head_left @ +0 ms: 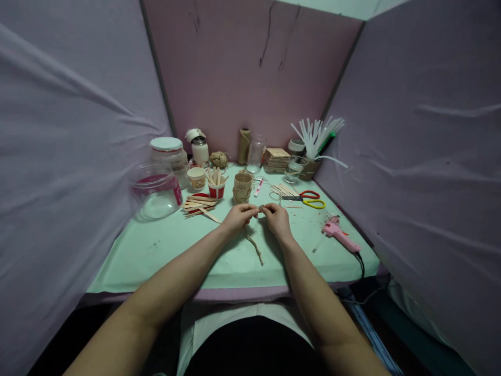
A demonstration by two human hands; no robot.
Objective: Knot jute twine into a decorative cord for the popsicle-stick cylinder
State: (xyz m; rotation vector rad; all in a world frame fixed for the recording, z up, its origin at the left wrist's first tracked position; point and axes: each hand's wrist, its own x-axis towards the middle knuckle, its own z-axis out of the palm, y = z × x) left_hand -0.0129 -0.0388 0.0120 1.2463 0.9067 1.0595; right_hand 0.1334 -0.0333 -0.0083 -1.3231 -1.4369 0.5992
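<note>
My left hand (237, 218) is closed in a pinch near the middle of the table. A length of brown jute cord (254, 245), twisted or braided, trails from beneath it toward the front edge. My right hand (277, 219) meets it, thumb and fingers pinched together at a small brownish bit that looks like the cord's upper end. The fingertips hide most of that part. Just beyond my hands stands a beige cup (242, 189) with cord wrapped around its lower part.
Scissors (307, 199) and a pink glue gun (340, 236) lie to the right. Wooden sticks (199, 205), a red cup of sticks (216, 191) and a large clear jar (156, 201) are on the left. Along the back are a twine ball (218, 160) and white glue sticks (315, 137).
</note>
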